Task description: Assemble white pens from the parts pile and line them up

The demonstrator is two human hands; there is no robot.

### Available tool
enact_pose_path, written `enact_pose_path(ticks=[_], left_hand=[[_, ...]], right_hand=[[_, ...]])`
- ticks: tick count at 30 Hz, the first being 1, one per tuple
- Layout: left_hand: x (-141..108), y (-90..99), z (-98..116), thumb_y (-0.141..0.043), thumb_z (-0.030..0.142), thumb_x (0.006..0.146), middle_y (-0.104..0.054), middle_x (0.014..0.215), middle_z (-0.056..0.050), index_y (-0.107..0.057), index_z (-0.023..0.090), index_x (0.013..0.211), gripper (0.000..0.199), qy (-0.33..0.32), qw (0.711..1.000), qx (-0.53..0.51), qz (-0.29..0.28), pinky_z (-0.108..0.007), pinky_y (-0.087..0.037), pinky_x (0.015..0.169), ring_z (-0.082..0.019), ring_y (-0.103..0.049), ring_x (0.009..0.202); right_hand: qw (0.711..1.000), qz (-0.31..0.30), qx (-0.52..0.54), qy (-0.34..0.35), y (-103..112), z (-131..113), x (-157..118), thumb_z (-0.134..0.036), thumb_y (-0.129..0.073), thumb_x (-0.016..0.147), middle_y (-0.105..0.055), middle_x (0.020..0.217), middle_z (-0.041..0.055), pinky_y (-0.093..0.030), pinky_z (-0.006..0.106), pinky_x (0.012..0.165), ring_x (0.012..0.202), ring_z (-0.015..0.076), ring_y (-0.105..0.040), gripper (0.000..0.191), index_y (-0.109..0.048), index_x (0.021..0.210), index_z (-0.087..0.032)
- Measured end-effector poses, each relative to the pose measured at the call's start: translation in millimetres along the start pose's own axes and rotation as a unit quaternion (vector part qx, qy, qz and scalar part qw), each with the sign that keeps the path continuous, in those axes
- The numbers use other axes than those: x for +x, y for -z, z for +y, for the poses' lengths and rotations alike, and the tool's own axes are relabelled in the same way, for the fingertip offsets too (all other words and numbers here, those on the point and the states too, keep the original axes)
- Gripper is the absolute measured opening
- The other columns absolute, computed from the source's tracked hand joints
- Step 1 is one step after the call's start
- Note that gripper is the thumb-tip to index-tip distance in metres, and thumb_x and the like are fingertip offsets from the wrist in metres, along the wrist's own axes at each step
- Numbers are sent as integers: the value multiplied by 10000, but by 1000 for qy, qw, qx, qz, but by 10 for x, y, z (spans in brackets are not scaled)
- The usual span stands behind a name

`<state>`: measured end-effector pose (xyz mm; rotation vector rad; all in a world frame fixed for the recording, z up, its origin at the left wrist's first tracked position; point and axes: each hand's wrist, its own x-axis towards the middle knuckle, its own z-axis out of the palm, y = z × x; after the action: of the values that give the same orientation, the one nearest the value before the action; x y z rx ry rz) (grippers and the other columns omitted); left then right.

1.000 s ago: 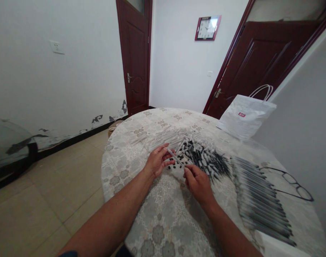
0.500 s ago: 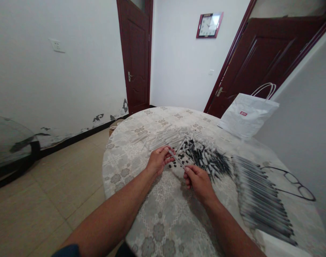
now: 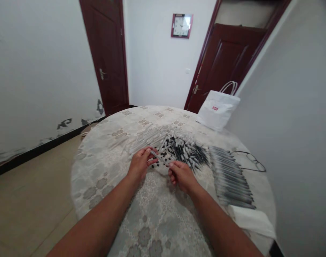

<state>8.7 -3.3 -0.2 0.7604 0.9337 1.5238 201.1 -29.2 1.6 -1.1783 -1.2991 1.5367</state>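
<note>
A slim, pale pen spans the gap between my two hands above the table. My left hand pinches its upper left end with thumb and finger. At the lower right end, my right hand is closed on the same pen. Small black pen parts lie scattered just behind and below it. Beyond my left hand spreads a pile of clear pen tubes. A heap of black-and-white pen pieces lies beyond my right hand.
A row of grey-black pens lies on the right of the round table's patterned cloth. Eyeglasses rest past them. A white bag stands at the back right, and a white packet lies at the near right.
The view has turned to the right, so everything appears further left. Both hands keep hold of the pen in nearly the same pose.
</note>
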Motion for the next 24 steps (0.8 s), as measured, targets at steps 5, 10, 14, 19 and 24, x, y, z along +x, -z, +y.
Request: enact_pose_path(ticks=[5, 10, 14, 19, 24], left_hand=[[-46, -67, 48, -682, 453, 836, -730, 1061, -130, -644, 141, 1082, 399, -9, 992, 107, -66, -387, -622, 759, -231, -721, 917], [-144, -140, 80, -715, 504, 785, -748, 877, -89, -637, 138, 1068, 470, -4, 973, 193, -124, -403, -613, 755, -235, -730, 805], [-174, -155, -22, -723, 500, 768, -753, 851, -80, -652, 157, 1058, 455, 4, 946, 263, -188, -362, -592, 698, -243, -729, 776], [-188, -148, -143, -614, 498, 848, -745, 857, -58, -673, 177, 1024, 370, -29, 912, 353, -206, -302, -540, 673, -200, -696, 718], [-191, -155, -137, -544, 479, 876, -731, 806, -45, -695, 193, 927, 327, -67, 881, 420, -209, -285, -492, 656, -192, -649, 672]], right_hand=[[908, 55, -353, 220, 7, -217, -88, -316, -548, 934, -716, 876, 25, -469, 239, 750, 796, 142, -646, 189, -695, 958, -200], [791, 41, -567, 226, 84, -440, -222, -274, -531, 959, -719, 974, 45, -425, 238, 818, 926, 167, -633, 197, -698, 1028, -195], [757, 36, -622, 197, 333, -574, -295, -239, -584, 906, -696, 912, 60, -405, 244, 803, 907, 184, -605, 152, -724, 901, -181], [706, 101, -688, 136, 1025, -812, -300, -270, -545, 944, -680, 973, 71, -390, 242, 843, 955, 179, -589, 204, -732, 975, -195], [623, 212, -753, -12, 1887, -913, -179, -285, -492, 979, -650, 1121, 116, -391, 254, 886, 1084, 201, -579, 280, -709, 1134, -198]])
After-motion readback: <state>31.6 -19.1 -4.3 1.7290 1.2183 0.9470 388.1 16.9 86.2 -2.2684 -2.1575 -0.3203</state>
